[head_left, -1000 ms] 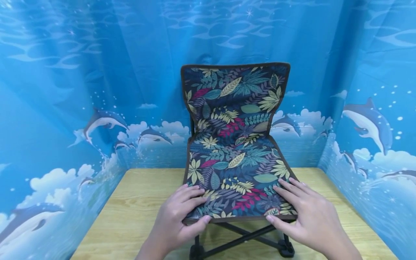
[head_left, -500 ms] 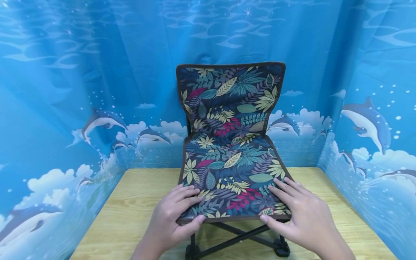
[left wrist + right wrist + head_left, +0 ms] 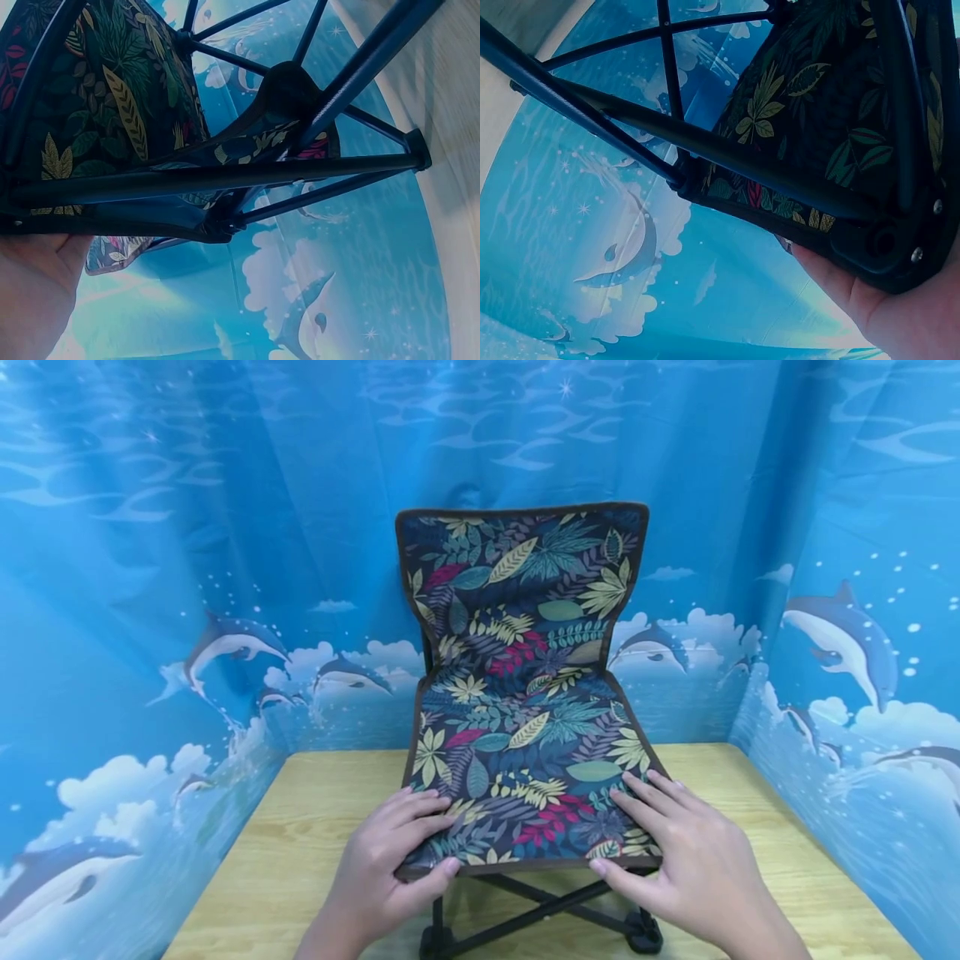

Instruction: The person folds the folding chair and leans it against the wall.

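A folding chair (image 3: 517,718) with dark leaf-patterned fabric and brown edging stands unfolded, its back upright. My left hand (image 3: 390,852) rests on the front left corner of the seat, fingers spread over the fabric and thumb at the front edge. At the opposite front corner my right hand (image 3: 682,852) lies the same way, fingers extended on the fabric. Black crossed legs (image 3: 547,906) show below the seat. In the left wrist view the frame tubes (image 3: 225,178) cross beneath the fabric. The right wrist view shows a corner joint (image 3: 885,240) just above my palm; the fingers there are mostly hidden.
The chair stands on a wood-grain table (image 3: 322,827). A blue curtain (image 3: 315,527) printed with dolphins and clouds surrounds the table at the back and both sides, close behind the chair back.
The chair and both hands have shifted slightly to the left in the head view. Both hands keep the same places on the seat.
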A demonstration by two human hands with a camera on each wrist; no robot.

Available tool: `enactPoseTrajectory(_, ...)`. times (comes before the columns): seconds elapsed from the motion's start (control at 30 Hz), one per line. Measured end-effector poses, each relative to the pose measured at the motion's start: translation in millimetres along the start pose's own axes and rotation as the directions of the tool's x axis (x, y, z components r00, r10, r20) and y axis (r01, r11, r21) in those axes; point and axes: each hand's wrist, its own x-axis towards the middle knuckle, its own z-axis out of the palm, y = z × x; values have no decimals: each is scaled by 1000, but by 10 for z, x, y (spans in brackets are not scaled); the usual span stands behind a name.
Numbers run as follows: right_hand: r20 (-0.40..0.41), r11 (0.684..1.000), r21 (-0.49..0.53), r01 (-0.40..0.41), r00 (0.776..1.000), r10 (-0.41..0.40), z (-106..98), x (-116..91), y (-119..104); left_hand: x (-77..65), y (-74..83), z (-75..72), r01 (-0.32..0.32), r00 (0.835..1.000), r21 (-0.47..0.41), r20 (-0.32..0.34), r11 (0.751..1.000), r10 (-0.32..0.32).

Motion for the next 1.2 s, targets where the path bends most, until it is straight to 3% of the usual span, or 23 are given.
enactPoseTrajectory(0.4,24,999,6,33,999,-34,-49,-5,20,7,22,-8,3,1000,11,-4,1000,-3)
enactPoseTrajectory(0.7,12,991,70,111,994,-112,-56,-38,89,7,21,-11,19,1000,1,4,1000,-19)
enactPoseTrajectory(1.07,-2,942,242,233,971,-239,-84,-34,281,1,37,-30,92,994,7,55,996,-92)
enactPoseTrajectory(1.2,-16,927,288,239,970,-244,-45,-58,340,11,38,-34,75,996,4,55,997,-75)
